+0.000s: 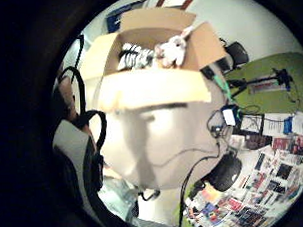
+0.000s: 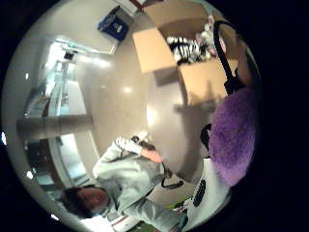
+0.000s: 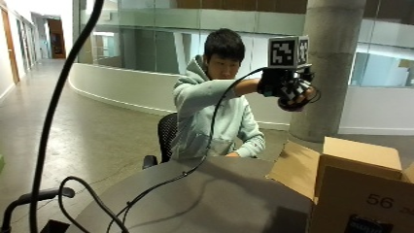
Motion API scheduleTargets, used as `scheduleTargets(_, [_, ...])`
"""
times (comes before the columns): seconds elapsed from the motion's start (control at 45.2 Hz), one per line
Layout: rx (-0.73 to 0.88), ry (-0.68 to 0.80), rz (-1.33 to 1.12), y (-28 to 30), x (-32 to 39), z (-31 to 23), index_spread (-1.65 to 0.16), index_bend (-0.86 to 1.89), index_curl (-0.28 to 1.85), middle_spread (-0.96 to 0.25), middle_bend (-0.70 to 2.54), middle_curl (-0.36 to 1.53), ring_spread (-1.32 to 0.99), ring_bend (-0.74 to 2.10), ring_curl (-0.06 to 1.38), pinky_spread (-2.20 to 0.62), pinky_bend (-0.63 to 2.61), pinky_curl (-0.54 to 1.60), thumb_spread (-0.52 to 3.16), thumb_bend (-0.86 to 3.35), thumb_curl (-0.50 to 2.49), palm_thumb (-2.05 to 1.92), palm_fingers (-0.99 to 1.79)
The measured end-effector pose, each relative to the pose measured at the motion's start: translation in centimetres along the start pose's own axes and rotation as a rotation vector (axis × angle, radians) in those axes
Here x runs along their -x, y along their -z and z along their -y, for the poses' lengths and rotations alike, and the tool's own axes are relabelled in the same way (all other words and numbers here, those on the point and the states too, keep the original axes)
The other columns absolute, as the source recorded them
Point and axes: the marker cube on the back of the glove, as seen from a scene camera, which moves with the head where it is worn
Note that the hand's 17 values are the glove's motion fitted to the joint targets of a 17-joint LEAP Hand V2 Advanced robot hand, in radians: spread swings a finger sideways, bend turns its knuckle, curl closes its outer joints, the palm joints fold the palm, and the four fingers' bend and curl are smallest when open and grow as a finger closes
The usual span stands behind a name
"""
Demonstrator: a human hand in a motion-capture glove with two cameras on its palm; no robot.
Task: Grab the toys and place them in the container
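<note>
In the outside view my gloved right hand (image 3: 289,88) is raised high above the round table (image 3: 213,194), short of the open cardboard box (image 3: 353,177). Its fingers curl round a fuzzy purple toy (image 2: 235,133), whose dark underside (image 3: 294,105) shows below the glove. Seen from the palm, the box (image 1: 155,86) has its flaps spread. Inside it lie a black-and-white striped toy (image 1: 134,56) and a white plush toy (image 1: 172,50); both also show as the striped toy (image 2: 186,48) and the white plush (image 2: 208,29). The bare left hand (image 2: 152,155) rests at the table's edge.
A black cable (image 3: 194,170) trails from the glove across the table. A black chair (image 3: 165,133) stands behind the person, a concrete pillar (image 3: 330,63) beyond. A tripod (image 1: 263,82) and a black round object (image 1: 224,172) lie past the table's far side.
</note>
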Motion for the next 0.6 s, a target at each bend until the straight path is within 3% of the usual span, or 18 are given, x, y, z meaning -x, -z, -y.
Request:
scheduleTargets(0.088, [-0.126,-0.062,0.004,0.3,0.8,2.4,-0.33,0.97,0.81,-0.35,1.01,1.00,-0.49,1.36,0.77,-0.41,1.30,0.60,0.53,0.38,1.04,0.74,0.71])
scheduleTargets(0.155, [-0.089,-0.108,0.019,-0.6,0.4,4.0,-0.32,0.89,0.83,-0.35,0.95,1.00,-0.47,1.30,0.75,-0.40,1.31,0.60,0.52,0.30,1.04,0.65,0.52])
scheduleTargets(0.177, [-0.059,-0.112,0.015,-1.0,0.3,4.4,-0.31,0.79,0.83,-0.34,0.88,0.98,-0.45,1.29,0.75,-0.40,1.36,0.61,0.54,0.27,1.02,0.63,0.35])
scheduleTargets(0.199, [-0.030,-0.110,0.006,-1.6,0.2,4.7,-0.30,0.63,0.78,-0.29,0.69,0.92,-0.39,1.09,0.72,-0.32,1.32,0.61,0.71,0.26,0.98,0.55,-0.35])
scheduleTargets(0.221, [-0.005,-0.105,-0.005,-2.1,0.0,4.9,-0.29,0.56,0.79,-0.24,0.57,0.88,-0.33,0.95,0.73,-0.26,1.32,0.64,0.76,0.20,0.94,0.47,-0.75])
scheduleTargets(0.243, [0.015,-0.100,-0.013,-2.5,-0.1,5.0,-0.29,0.48,0.76,-0.21,0.49,0.84,-0.29,0.85,0.71,-0.23,1.30,0.63,0.80,0.16,0.90,0.41,-0.83])
scheduleTargets(0.398, [0.044,-0.088,-0.044,-3.6,-1.8,4.4,-0.30,0.14,0.52,-0.07,0.12,0.65,-0.14,0.35,0.48,-0.08,1.05,0.48,1.00,0.01,0.74,0.23,-0.57])
scheduleTargets(0.597, [0.034,-0.122,-0.063,-2.4,-4.9,2.4,-0.30,0.11,0.42,-0.01,0.08,0.50,-0.06,0.16,0.38,0.00,0.85,0.39,1.17,-0.01,0.62,0.23,-0.35])
